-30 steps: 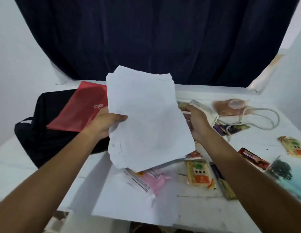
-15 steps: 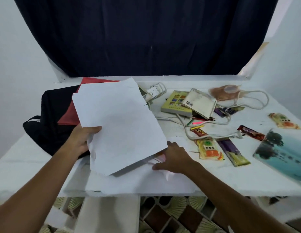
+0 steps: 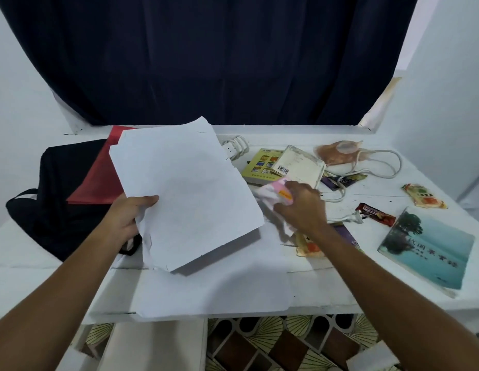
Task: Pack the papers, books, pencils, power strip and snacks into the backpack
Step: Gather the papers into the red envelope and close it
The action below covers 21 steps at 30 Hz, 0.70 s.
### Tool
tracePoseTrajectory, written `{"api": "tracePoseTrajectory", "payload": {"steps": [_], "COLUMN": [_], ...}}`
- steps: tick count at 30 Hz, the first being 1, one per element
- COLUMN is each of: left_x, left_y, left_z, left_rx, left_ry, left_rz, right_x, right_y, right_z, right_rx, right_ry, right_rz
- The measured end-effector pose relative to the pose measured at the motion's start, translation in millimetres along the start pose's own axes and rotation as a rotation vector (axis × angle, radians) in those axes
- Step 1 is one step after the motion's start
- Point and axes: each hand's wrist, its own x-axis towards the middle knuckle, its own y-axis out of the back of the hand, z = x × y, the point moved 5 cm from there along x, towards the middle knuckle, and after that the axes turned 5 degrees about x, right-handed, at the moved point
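My left hand (image 3: 128, 220) grips a stack of white papers (image 3: 184, 194) by its left edge, held above the table. My right hand (image 3: 302, 210) holds a pink and white snack packet (image 3: 273, 192) lifted off the table, just right of the papers. Another white sheet (image 3: 211, 285) lies flat at the front edge. The black backpack (image 3: 59, 199) lies at the left with a red folder (image 3: 99, 180) on it. Beyond sit the white power strip (image 3: 234, 148), a yellow book (image 3: 262, 167) and a white book (image 3: 299, 167).
More snack packets (image 3: 425, 200) (image 3: 376, 214) and a blue-green book (image 3: 428, 250) lie on the right of the white table (image 3: 366, 290). A peach pouch (image 3: 337, 153) and a white cable (image 3: 380, 167) lie at the back right. A dark curtain hangs behind.
My right hand has lifted the pink snack packet from under the papers and moved it up and right. My left hand keeps holding the paper stack, shifted slightly right.
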Motion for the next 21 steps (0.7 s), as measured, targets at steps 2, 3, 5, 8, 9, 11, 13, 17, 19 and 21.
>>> {"api": "tracePoseTrajectory", "payload": {"steps": [2,3,5,8,9,11,13,17,19,21], "left_x": [2,3,4,5,5,4,0,-9,-15,-21], "left_y": [-8,-12,-18,-20,-18,-13,-6,10,20,30], "left_z": [-3,-4,-6,-8,-8,-7,-4,1,1,0], "left_rx": [-0.005,-0.010,-0.010,-0.020,-0.022,-0.014,0.000,-0.012,-0.015,-0.017], "left_ry": [0.006,0.011,0.014,0.012,0.011,0.010,0.002,-0.015,-0.017,-0.022], "left_rz": [-0.017,-0.027,-0.040,-0.033,-0.027,-0.012,0.007,0.024,0.009,-0.009], "right_x": [17,22,29,31,30,27,21,-18,-48,-77], "right_y": [10,13,13,1,-2,-2,2,-16,-33,-47], "right_z": [25,36,53,71,73,65,41,-28,-53,-70], "right_rx": [-0.139,-0.176,-0.199,-0.200,-0.205,-0.323,-0.450,-0.176,-0.197,-0.210], "right_ry": [-0.109,-0.162,-0.236,-0.286,-0.302,-0.276,-0.116,0.217,0.319,0.389], "right_rz": [-0.003,-0.015,-0.048,-0.166,-0.194,-0.180,-0.101,-0.291,-0.448,-0.544]}}
